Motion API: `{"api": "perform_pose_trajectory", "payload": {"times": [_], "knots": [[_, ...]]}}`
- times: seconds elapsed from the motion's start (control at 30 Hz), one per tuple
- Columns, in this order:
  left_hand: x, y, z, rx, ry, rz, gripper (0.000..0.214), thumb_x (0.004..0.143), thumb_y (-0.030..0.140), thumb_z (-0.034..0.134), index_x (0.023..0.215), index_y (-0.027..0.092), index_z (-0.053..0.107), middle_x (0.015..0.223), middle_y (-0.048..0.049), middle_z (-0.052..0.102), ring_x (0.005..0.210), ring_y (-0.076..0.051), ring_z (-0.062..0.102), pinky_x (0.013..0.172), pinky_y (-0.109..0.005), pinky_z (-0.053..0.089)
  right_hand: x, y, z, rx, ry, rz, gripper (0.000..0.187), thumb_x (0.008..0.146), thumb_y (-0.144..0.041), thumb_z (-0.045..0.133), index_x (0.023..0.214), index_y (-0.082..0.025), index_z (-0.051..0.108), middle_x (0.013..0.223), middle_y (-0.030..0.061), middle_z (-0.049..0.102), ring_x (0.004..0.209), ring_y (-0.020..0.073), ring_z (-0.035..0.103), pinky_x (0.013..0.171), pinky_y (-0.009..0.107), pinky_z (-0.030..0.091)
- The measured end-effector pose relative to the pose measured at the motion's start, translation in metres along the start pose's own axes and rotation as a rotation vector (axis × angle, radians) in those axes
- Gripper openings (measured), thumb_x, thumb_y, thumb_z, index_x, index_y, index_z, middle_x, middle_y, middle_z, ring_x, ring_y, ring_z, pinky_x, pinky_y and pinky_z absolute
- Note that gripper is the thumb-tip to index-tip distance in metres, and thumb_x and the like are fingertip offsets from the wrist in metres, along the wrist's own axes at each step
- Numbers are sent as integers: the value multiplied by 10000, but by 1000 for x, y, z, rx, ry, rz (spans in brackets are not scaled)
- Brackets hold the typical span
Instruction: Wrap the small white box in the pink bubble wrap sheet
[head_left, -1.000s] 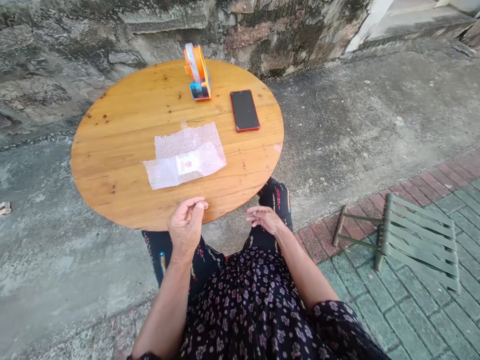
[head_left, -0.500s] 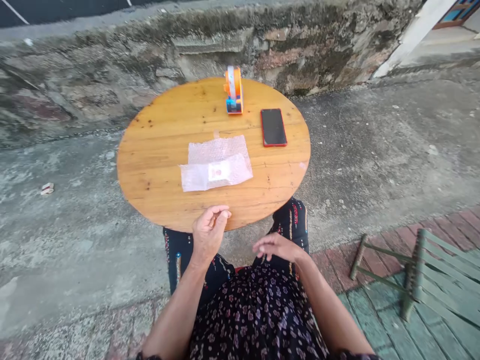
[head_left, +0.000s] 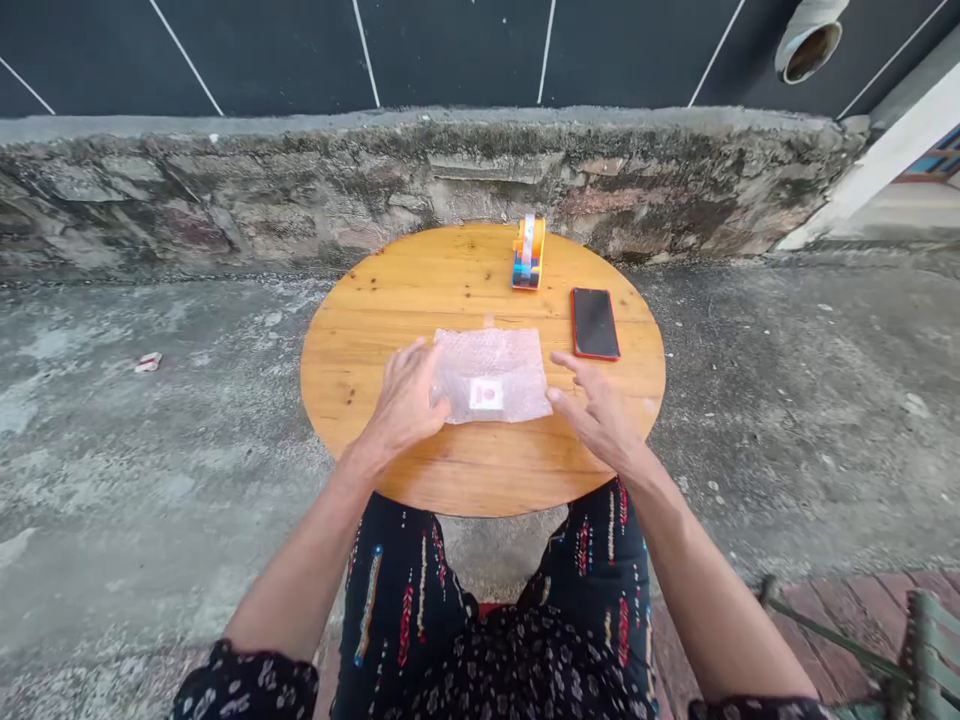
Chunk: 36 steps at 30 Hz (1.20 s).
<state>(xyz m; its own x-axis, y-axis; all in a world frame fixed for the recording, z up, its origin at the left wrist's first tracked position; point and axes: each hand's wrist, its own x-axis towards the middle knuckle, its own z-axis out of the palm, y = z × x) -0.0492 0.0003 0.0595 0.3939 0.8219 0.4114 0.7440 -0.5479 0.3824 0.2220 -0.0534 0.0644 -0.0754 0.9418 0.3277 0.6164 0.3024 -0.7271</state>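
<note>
A pinkish sheet of bubble wrap (head_left: 491,352) lies on the round wooden table (head_left: 487,475). Under its folded near part shows a small white box (head_left: 487,393) with a pink mark. At the sheet's left edge is my left hand (head_left: 409,395), fingers apart, its thumb by the lower left corner. Opposite it, my right hand (head_left: 596,410) is spread beside the right edge, thumb and forefinger apart with nothing between them. Whether the fingertips press on the wrap I cannot tell.
An orange and blue tape dispenser (head_left: 528,255) stands at the table's back. Right of the wrap lies a phone (head_left: 595,323) in a red case. Behind the table runs a low stone wall (head_left: 300,195). A green chair (head_left: 930,650) is partly visible at lower right.
Both hands have moved forward from the table's near edge and my lap to either side of the bubble wrap. The view has tilted up, showing more of the dark wall.
</note>
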Motion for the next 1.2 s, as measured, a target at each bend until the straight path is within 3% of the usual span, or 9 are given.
{"api": "perform_pose_trajectory", "payload": {"times": [0.13,0.23,0.3,0.37,0.47,0.57,0.77,0.93,1.2], "knots": [[-10,0,-16,-102,-139,67,414,760,200,547,1169,195,609,1022,-51,681,982,-229,612,1085,-512,311,22,-4,12,35,-87,-35,466,936,-446,466,1328,-198,513,1118,102,667,1088,255,592,972,463,428],[-43,6,-29,-218,-254,125,313,801,318,605,1100,238,643,858,8,676,833,-167,637,1133,-490,248,-3,-6,2,121,-283,-8,388,964,-437,419,1239,-234,602,884,39,707,903,206,651,851,372,493],[-63,8,-33,-246,-281,125,244,804,350,632,1022,248,670,764,30,658,726,-139,625,1085,-452,328,-20,-6,-7,106,-364,-4,337,953,-424,451,1108,-235,684,841,34,709,878,202,654,813,344,500],[-73,10,-31,-230,-241,116,164,830,326,617,949,235,681,693,33,639,665,-131,596,979,-410,415,-30,-5,-12,58,-352,6,305,939,-410,480,1006,-233,719,821,34,713,842,199,655,781,339,505],[-70,21,-23,-168,-124,111,132,867,269,568,886,203,681,714,-10,640,714,-160,568,798,-358,460,-25,-5,-11,-9,-199,24,262,918,-390,511,974,-234,714,858,38,718,822,194,655,784,352,512],[-61,37,-11,-154,-76,130,151,880,232,540,884,188,685,879,-56,660,859,-195,558,786,-360,453,-9,-8,1,-55,-78,-63,217,894,-343,551,1025,-231,683,956,59,705,910,209,645,850,391,509],[-69,48,19,-189,-65,117,139,870,188,540,892,177,677,1001,-72,644,973,-221,526,872,-404,443,11,-11,34,-136,-162,-214,446,855,-261,607,1291,-239,514,1286,96,554,1211,239,514,1029,457,427],[-83,44,34,-219,-46,91,128,852,172,557,920,184,664,1074,-80,628,1033,-236,516,915,-435,431,18,-12,48,-174,-220,-207,552,832,-236,623,1354,-238,442,1315,101,520,1242,254,479,1049,471,406],[-84,40,37,-237,-24,70,125,859,184,551,924,203,656,1083,-72,631,1027,-248,528,900,-453,437,24,-9,59,-210,-258,-195,562,827,-226,617,1359,-260,440,1290,85,558,1200,257,519,1016,468,424]]}}
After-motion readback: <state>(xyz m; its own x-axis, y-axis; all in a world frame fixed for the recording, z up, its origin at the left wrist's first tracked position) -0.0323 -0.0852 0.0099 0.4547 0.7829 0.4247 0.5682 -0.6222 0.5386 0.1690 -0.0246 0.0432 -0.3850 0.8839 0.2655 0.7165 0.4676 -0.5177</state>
